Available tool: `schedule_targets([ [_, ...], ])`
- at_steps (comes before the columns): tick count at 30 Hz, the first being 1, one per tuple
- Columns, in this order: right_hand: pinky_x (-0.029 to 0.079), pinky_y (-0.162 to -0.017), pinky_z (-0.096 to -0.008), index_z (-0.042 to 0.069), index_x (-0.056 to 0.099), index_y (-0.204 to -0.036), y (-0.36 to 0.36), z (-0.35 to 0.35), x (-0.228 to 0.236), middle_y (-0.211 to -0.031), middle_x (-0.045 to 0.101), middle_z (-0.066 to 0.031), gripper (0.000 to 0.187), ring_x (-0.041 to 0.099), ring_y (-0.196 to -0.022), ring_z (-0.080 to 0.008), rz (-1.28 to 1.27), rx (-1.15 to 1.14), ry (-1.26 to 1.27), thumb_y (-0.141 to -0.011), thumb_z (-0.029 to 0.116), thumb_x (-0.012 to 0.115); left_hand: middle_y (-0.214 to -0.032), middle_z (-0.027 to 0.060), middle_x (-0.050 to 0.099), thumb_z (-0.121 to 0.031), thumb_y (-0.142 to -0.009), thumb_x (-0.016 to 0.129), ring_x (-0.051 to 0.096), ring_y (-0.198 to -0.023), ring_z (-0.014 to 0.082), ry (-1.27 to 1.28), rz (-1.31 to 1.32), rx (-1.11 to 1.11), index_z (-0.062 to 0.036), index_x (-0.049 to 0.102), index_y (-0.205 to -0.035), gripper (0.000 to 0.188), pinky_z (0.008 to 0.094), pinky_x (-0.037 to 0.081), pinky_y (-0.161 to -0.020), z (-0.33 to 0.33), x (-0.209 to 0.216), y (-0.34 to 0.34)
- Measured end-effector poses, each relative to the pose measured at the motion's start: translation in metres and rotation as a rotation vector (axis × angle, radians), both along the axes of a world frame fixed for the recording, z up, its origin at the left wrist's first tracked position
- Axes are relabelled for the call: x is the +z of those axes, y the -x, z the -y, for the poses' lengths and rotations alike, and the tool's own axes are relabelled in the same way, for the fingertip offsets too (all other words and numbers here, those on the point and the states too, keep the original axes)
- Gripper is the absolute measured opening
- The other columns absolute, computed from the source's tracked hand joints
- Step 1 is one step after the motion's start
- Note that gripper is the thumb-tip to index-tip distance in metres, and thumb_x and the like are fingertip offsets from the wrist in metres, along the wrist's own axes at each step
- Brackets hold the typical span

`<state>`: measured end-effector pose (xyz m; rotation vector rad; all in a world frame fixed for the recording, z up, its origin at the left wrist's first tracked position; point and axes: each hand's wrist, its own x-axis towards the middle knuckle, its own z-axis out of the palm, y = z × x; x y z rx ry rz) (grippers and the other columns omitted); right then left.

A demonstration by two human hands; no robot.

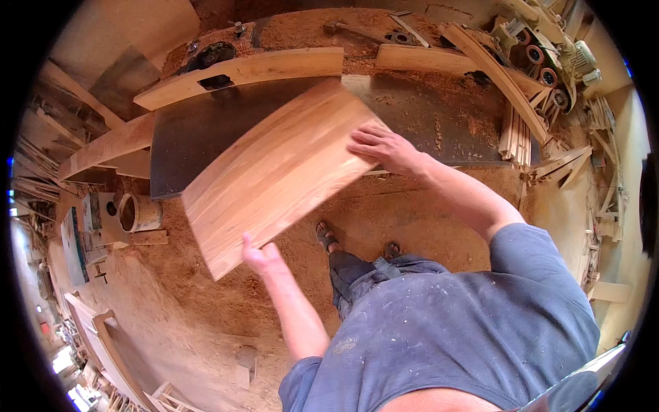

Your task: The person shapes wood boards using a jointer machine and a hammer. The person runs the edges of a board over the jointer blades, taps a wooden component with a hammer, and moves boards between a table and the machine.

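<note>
A light-brown rectangular wooden panel (274,175) lies at ten o'clock in the view, slanted, partly in front of the dark flat metal desk (425,117); whether they touch cannot be told. At the panel's six-to-seven o'clock, the left hand (259,255) grips its near edge, thumb uppermost, fingers hidden. Toward two-to-three o'clock, the right hand (384,145) rests with fingers extended on its face. The panel seems already one solid piece, not laid flat; whether its edges are finished is unclear.
</note>
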<state>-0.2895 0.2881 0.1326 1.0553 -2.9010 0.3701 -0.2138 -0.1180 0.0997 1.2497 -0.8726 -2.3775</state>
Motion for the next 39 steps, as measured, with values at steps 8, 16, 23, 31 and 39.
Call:
schedule_targets([
  [8,0.048,-0.108,-0.0433,0.008,0.068,-0.121,-0.247,-0.130,0.022,-0.132,0.063,-0.0151,0.030,0.056,-0.128,-0.0351,-0.145,-0.265,-0.019,-0.090,0.008,0.068,-0.144,0.0184,0.054,-0.007,-0.098,0.058,0.052,-0.133,0.0360,-0.313,0.034,-0.293,0.0007,0.041,-0.149,0.055,0.0534,0.038,-0.118,-0.129,0.004,-0.157],
  [16,0.038,-0.115,-0.0521,0.010,0.066,-0.127,-0.488,-0.174,0.047,-0.139,0.058,-0.0177,0.041,0.051,-0.134,-0.0375,-0.006,-0.498,-0.167,-0.086,0.009,0.063,-0.149,0.0177,0.050,0.013,-0.085,0.057,0.045,-0.139,0.0365,-0.461,-0.009,-0.578,-0.0004,0.040,-0.151,0.070,0.0534,0.031,-0.123,-0.175,0.045,-0.285],
  [23,0.033,-0.119,-0.0536,0.017,0.066,-0.129,-0.395,-0.135,0.020,-0.142,0.056,-0.0173,0.040,0.049,-0.137,-0.0367,-0.201,-0.515,-0.083,-0.089,0.016,0.065,-0.134,0.0141,0.060,0.014,-0.072,0.058,0.056,-0.125,0.0361,-0.279,-0.031,-0.350,-0.0033,0.052,-0.141,0.072,0.0540,0.044,-0.114,-0.136,0.034,-0.213],
  [31,0.028,-0.119,-0.0533,0.016,0.056,-0.137,-0.158,-0.051,0.012,-0.144,0.050,-0.0159,0.047,0.040,-0.140,-0.0372,-0.163,-0.189,0.038,-0.090,0.021,0.057,-0.138,0.0168,0.059,0.003,-0.079,0.067,0.056,-0.128,0.0397,-0.054,-0.205,-0.100,-0.0052,0.051,-0.143,0.066,0.0593,0.047,-0.110,0.011,-0.053,-0.106],
  [39,0.025,-0.120,-0.0581,0.018,0.056,-0.139,-0.073,-0.020,-0.017,-0.147,0.049,-0.0164,0.051,0.042,-0.139,-0.0384,-0.021,-0.098,0.044,-0.088,0.018,0.061,-0.151,0.0219,0.049,-0.019,-0.099,0.054,0.047,-0.137,0.0417,-0.135,-0.060,0.134,0.0008,0.039,-0.151,0.058,0.0610,0.038,-0.116,-0.027,-0.053,-0.056],
])
